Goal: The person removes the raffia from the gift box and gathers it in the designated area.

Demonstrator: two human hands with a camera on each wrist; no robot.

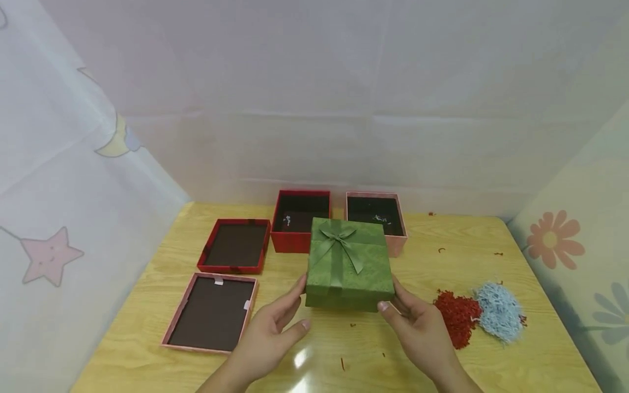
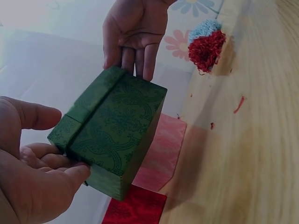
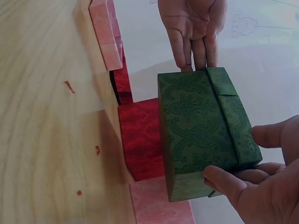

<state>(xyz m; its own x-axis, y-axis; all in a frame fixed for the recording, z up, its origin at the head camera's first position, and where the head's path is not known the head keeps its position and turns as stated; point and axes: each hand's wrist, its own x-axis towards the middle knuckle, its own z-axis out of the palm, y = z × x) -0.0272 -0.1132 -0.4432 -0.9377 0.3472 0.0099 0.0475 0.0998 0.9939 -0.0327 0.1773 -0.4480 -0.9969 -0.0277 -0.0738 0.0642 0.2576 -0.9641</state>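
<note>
A green patterned gift box (image 1: 351, 295) with a ribbon bow (image 1: 339, 238) on its lid is held up off the table between both hands. The fingers of my left hand (image 1: 265, 330) lie fairly straight along its left side. In the head view, the left thumb stands away from the box. My right hand (image 1: 420, 330) grips the lower right corner, its thumb at the front and fingers along the right side. Both wrist views show the box front (image 2: 117, 126) and the lid's edge.
Behind stand an open red box (image 1: 290, 243) and an open pink box (image 1: 398, 248), light-blue shreds inside. To the left lie a shallow red lid (image 1: 221, 269) and a pink lid (image 1: 196, 348). Red (image 1: 454, 319) and light-blue (image 1: 498, 311) paper-shred piles sit right.
</note>
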